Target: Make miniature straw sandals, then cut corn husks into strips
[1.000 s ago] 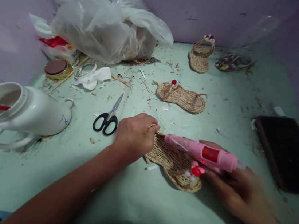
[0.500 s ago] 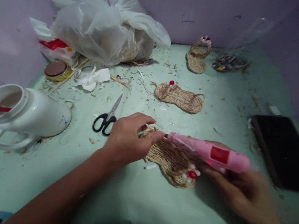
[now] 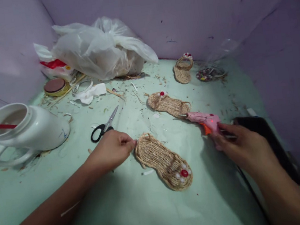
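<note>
A small woven rope slipper (image 3: 155, 152) lies flat on the green table, with a red bead and white beads near its lower right end. At its upper left edge is my left hand (image 3: 113, 150), thumb and forefinger pinched together; whatever they pinch is too small to make out. My right hand (image 3: 242, 144) grips a pink hot glue gun (image 3: 204, 119) by the handle, its nozzle pointing left and its orange trigger showing. Beyond the nozzle lies a second woven slipper (image 3: 168, 104) with a red bead. Black-handled scissors (image 3: 105, 127) rest just behind my left hand.
On the left stands a white mug (image 3: 44, 126) holding a red stick. A tied plastic bag (image 3: 100, 52), a round lidded jar (image 3: 56, 87), a third slipper (image 3: 182, 74) and a bag of beads (image 3: 209, 73) line the back. A dark phone (image 3: 270, 141) lies behind my right hand.
The glue gun has moved away from the slipper, to the right and back, and turned upright. My left hand has shifted left to the slipper's edge, uncovering its upper end. The view has tilted up.
</note>
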Demonstrator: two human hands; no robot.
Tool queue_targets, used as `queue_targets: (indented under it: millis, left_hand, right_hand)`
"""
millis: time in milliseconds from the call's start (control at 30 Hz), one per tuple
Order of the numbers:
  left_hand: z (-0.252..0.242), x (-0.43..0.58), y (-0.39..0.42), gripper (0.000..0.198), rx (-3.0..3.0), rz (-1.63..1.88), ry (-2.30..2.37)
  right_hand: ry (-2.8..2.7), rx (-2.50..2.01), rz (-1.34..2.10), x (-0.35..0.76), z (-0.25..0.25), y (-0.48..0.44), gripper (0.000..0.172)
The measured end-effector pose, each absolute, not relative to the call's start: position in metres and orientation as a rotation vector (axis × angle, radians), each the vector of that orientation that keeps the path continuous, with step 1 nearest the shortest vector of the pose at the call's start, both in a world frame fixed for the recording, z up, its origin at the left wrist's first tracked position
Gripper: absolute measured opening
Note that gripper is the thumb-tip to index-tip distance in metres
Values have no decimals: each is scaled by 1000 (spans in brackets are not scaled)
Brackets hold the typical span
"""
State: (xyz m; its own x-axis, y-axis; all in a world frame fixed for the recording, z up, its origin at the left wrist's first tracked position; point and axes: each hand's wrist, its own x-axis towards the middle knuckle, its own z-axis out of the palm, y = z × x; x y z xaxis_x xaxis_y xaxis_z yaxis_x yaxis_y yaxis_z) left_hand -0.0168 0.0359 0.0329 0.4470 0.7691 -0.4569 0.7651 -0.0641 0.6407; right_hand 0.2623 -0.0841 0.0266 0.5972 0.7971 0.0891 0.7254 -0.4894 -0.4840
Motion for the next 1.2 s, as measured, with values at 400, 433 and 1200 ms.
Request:
queue_targets:
  millis: [400,433,1200]
  left_hand:
    - [23,-2,27,18,2100,353,1146]
    - [21,-1,28,17,2121,372,1064]
    - [28,11,48,12,2040,115,1039]
  right_hand:
    - [-1680,-1752,849,177,21,-44,35]
    - [-1700,-1791,860,176,21,-43,34]
    - [-1696,-1775,850,171,14,-42,27]
